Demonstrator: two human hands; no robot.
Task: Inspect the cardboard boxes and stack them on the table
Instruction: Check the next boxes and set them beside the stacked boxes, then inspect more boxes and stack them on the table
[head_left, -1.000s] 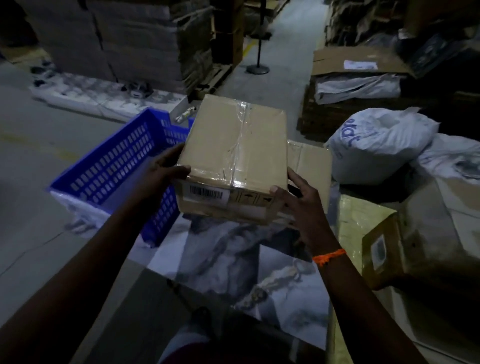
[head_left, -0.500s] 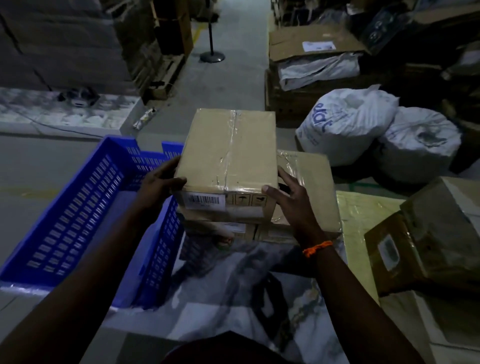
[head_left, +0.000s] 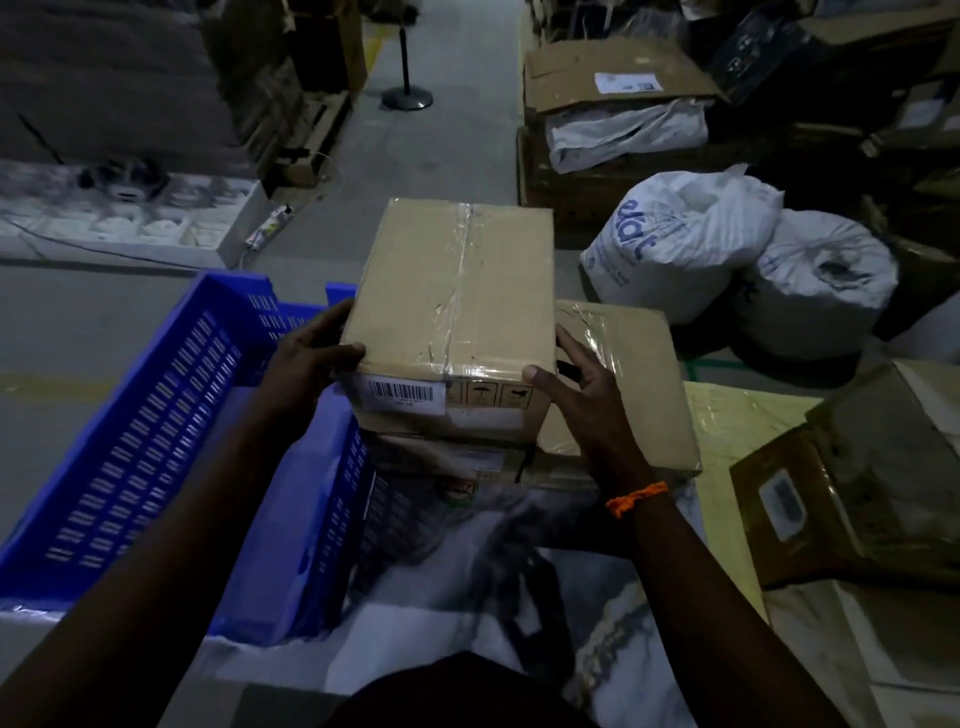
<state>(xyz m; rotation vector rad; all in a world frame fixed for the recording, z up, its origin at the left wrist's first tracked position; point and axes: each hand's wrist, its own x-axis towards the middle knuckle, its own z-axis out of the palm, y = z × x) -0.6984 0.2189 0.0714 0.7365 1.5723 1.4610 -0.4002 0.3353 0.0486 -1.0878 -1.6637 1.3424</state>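
Note:
A taped brown cardboard box (head_left: 457, 296) with a barcode label on its near face sits on top of another box (head_left: 452, 457) on the marble-patterned table (head_left: 467, 597). My left hand (head_left: 306, 358) grips the top box's near left corner, thumb on the lid. My right hand (head_left: 582, 395) holds its near right corner, thumb on the top edge and fingers spread along the side. A flatter taped box (head_left: 634, 374) lies just right of the stack. A large brown box (head_left: 872, 467) stands at the table's right.
A blue slotted plastic crate (head_left: 156, 441) stands at the left, against the table. White sacks (head_left: 685, 244) and open cartons (head_left: 618, 88) crowd the floor to the back right. A stanchion post (head_left: 407, 96) stands in the aisle. Stacked cardboard on pallets fills the far left.
The box came down from a tilted hold in the air onto the lower box on the table. Both hands stayed on its near corners.

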